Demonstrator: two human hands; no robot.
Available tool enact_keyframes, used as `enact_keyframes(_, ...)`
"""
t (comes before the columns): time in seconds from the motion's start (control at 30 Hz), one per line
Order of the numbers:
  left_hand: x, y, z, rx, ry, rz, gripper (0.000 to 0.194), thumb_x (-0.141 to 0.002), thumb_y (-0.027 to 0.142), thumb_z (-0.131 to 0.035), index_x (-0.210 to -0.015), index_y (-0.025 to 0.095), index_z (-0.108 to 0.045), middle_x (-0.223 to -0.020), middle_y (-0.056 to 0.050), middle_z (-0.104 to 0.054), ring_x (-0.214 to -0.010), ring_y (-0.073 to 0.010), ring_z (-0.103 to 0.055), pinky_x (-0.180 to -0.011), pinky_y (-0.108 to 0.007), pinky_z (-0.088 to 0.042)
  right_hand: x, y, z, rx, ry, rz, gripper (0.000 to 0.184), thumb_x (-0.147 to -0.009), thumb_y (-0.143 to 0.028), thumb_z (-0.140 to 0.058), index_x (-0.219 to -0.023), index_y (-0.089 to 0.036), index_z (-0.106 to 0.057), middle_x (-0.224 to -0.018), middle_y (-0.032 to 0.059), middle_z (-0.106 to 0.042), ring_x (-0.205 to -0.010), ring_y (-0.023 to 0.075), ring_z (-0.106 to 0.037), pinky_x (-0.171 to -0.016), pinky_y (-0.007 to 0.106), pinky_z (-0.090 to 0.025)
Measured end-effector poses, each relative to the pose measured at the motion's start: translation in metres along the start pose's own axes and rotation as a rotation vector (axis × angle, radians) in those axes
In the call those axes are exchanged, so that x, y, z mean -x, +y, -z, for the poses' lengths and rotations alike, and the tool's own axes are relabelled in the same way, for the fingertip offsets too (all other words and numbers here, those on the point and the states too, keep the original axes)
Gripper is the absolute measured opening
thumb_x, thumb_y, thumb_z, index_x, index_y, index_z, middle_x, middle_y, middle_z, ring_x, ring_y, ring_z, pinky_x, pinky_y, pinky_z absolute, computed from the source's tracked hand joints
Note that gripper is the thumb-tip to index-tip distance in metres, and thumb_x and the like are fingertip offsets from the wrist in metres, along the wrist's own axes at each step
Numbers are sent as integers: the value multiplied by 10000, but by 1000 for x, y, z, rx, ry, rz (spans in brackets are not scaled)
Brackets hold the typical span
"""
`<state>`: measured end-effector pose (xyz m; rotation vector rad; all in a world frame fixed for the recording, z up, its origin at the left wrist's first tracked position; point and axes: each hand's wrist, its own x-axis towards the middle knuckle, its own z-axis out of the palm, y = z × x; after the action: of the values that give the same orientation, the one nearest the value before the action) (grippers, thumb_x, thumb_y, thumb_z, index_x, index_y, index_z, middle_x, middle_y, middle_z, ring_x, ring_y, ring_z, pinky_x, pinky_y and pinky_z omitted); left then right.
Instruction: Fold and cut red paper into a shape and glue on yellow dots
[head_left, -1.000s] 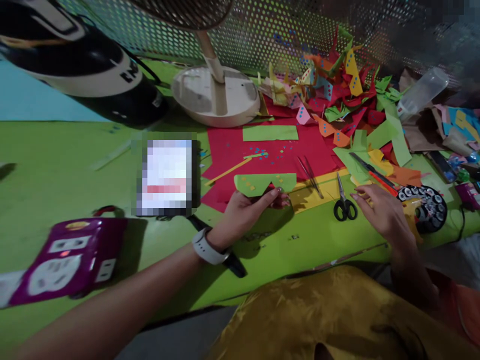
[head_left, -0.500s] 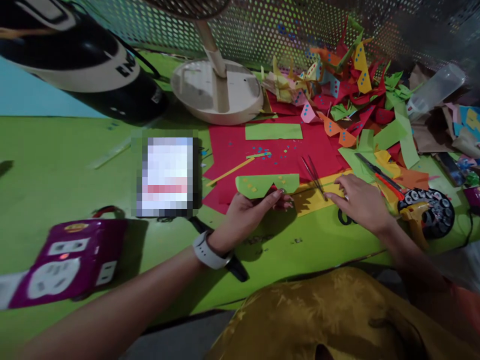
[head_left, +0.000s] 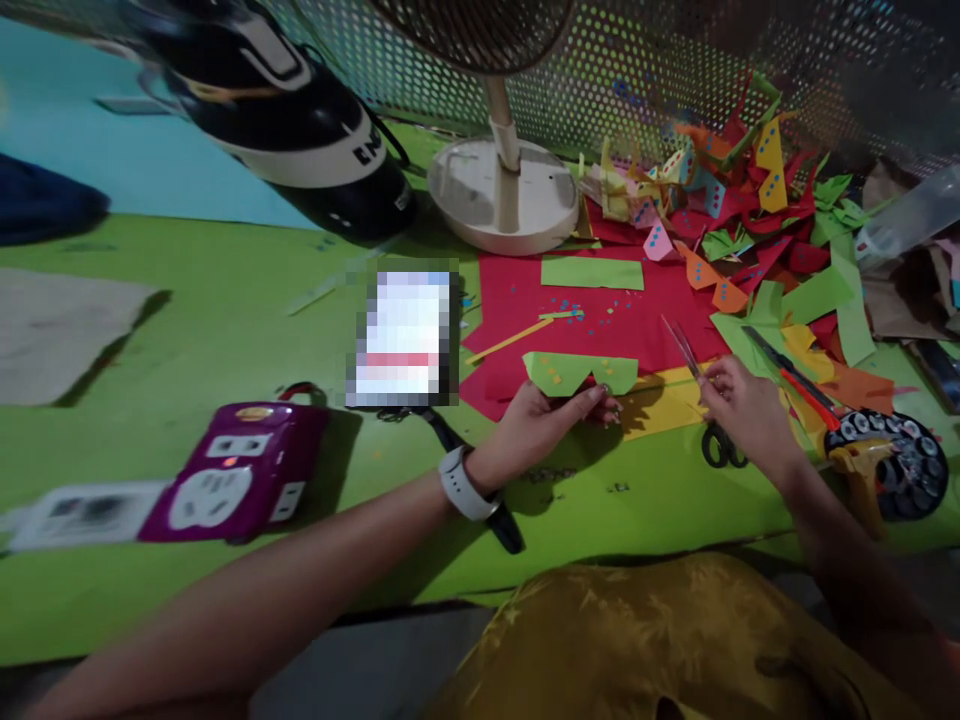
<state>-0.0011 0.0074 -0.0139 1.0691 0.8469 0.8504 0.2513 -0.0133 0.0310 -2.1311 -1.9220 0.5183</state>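
Between the thumb and fingers of my left hand (head_left: 551, 412) is a light green paper cutout (head_left: 577, 374) with a notched lower edge and small yellow pieces on it. My right hand (head_left: 750, 410) pinches a pair of metal tweezers (head_left: 684, 350), their tips pointing up and left over a red paper sheet (head_left: 510, 300). Tiny blue bits (head_left: 570, 308) and a thin orange strip (head_left: 510, 341) lie on that sheet. Below the tweezers, yellow paper (head_left: 660, 405) is partly covered, and black scissor handles (head_left: 721, 446) show beside my right hand.
Folded coloured papers (head_left: 720, 220) are heaped at the back right, near a utility knife (head_left: 795, 375) and a tape dispenser (head_left: 889, 460). A fan base (head_left: 480, 200), a black bottle-shaped appliance (head_left: 315, 150), a blurred-out phone (head_left: 405, 340) and a purple power socket (head_left: 236, 470) stand further left.
My right hand has picked up the tweezers, which lay on the papers before. My left hand still holds the green cutout. The whole view has shifted to the left.
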Motion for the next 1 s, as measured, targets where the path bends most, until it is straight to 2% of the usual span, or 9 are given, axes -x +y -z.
enact_keyframes(0.1, 0, -1, 0, -28, -17, -2, 316, -839, 457, -684, -877, 144, -683, -869, -90, -773, -765, -190, -734, -787, -369, -630, 0, 6, 5, -142, 111, 60, 193, -909, -317, -514, -1070, -234, -580, -768, 20, -720, -630, 189, -681, -577, 299, -491)
enact_keyframes(0.2, -1, -2, 0, -28, -12, 6, 319, -831, 456, -694, -868, 140, -685, -858, -84, -771, -752, -179, -728, -784, -354, -625, 0, 5, 15, -173, 287, 140, 209, -886, -297, -521, -1041, -217, -635, -819, 38, -719, -634, 170, -655, -603, 311, -510)
enact_keyframes(0.33, -1, -5, 0, -21, -8, 11, 326, -827, 459, -701, -851, 134, -687, -849, -85, -771, -743, -176, -725, -782, -351, -620, -6, -13, 30, -114, 548, 250, 183, -867, -254, -525, -962, -210, -676, -813, 37, -715, -626, 152, -623, -625, 306, -501)
enact_keyframes(0.4, -2, -5, 1, -31, -14, 2, 320, -835, 451, -695, -859, 132, -696, -862, -93, -773, -749, -177, -726, -779, -349, -618, -14, -27, 34, -68, 605, 319, 184, -843, -214, -524, -942, -214, -680, -818, 34, -713, -643, 151, -621, -638, 302, -493)
enact_keyframes(0.5, -1, -4, 1, -83, -27, -35, 310, -860, 440, -665, -845, 134, -709, -855, -96, -775, -742, -175, -724, -761, -336, -613, -33, -47, 32, -44, 581, 388, 202, -818, -190, -515, -929, -215, -681, -747, 20, -678, -626, 153, -604, -649, 305, -480)
enact_keyframes(0.63, -2, -3, 1, -105, -40, -72, 304, -875, 429, -642, -826, 136, -709, -835, -90, -777, -741, -170, -727, -750, -314, -608, -61, -59, 23, -70, 495, 364, 175, -772, -242, -539, -860, -215, -688, -640, -6, -638, -576, 144, -571, -626, 293, -457)
enact_keyframes(0.77, -2, -5, 1, -81, -44, -57, 303, -874, 426, -639, -847, 132, -709, -855, -100, -781, -770, -189, -740, -751, -325, -612, -73, -56, 20, -46, 305, 250, 140, -734, -298, -560, -698, -217, -669, -619, 6, -657, -577, 159, -585, -583, 289, -433)
enact_keyframes(0.87, -1, -5, 1, -124, -46, -36, 321, -892, 428, -614, -852, 129, -724, -858, -115, -782, -789, -205, -743, -765, -349, -612, -75, -51, 26, 82, 159, 156, 244, -739, -352, -588, -535, -220, -602, -509, 20, -594, -537, 184, -576, -538, 306, -406)
enact_keyframes(1.0, 0, -5, 2, -123, -61, -63, 307, -903, 417, -599, -851, 137, -714, -861, -112, -777, -779, -196, -735, -751, -341, -608, -80, -47, 29, 28, 149, 169, 259, -770, -332, -601, -539, -215, -618, -515, 31, -620, -566, 208, -636, -583, 326, -473)
